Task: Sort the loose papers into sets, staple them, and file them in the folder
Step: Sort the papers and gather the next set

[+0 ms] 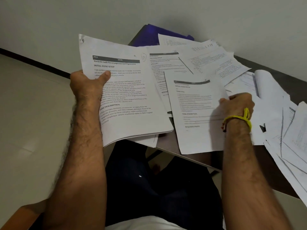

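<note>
Dark table by white wall; yellow thread band on wrist

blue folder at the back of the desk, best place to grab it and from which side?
Judging from this view: take the blue folder by its exposed left end, coming in from the left along the wall. Its right and near parts are buried under the loose papers, so only that corner shows clear. Pinch the edge with thumb and fingers and slide it out leftward. Both hands are busy: left hand holds a stapled set, right hand a sheet.
</note>
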